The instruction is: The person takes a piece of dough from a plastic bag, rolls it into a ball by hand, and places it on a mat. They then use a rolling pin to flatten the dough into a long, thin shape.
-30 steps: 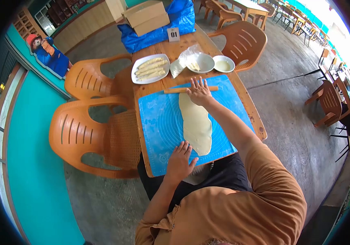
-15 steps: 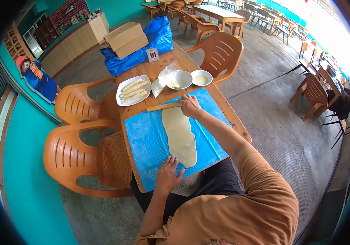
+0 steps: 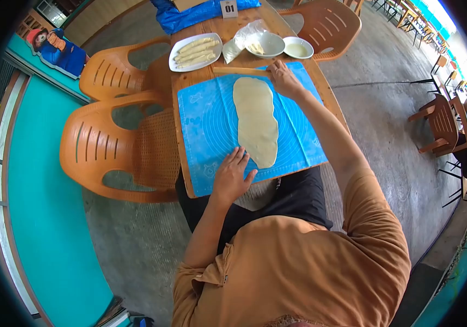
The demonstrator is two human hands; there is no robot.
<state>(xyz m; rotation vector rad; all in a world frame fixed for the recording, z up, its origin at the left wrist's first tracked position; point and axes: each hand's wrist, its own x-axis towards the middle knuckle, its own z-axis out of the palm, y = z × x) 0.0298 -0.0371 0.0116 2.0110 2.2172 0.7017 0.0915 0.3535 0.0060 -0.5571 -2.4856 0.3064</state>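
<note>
A long, flat sheet of dough [image 3: 257,121] lies on a blue printed baking mat [image 3: 200,136] at the table's near end. My right hand [image 3: 285,79] is closed around the right end of a wooden rolling pin [image 3: 239,71], just beyond the dough's far edge. My left hand [image 3: 232,177] rests open at the near edge of the mat, its fingertips by the dough's lower left side. Past the rolling pin stand a white plate [image 3: 172,66] of rolled dough pieces, a plastic bag of white powder [image 3: 232,51], a bowl [image 3: 273,44] with pale bits in it and a small bowl of pale liquid [image 3: 297,50].
The wooden table [image 3: 228,27] also bears a blue tarp [image 3: 190,19] and a number 01 card [image 3: 228,8] at its far end. Orange plastic chairs [image 3: 119,141] stand along its left side, another chair [image 3: 326,24] at the far right.
My view has tipped downward, so the table sits higher in it. My right hand and the rolling pin have moved slightly away, off the dough's far end. My left hand stays near the dough.
</note>
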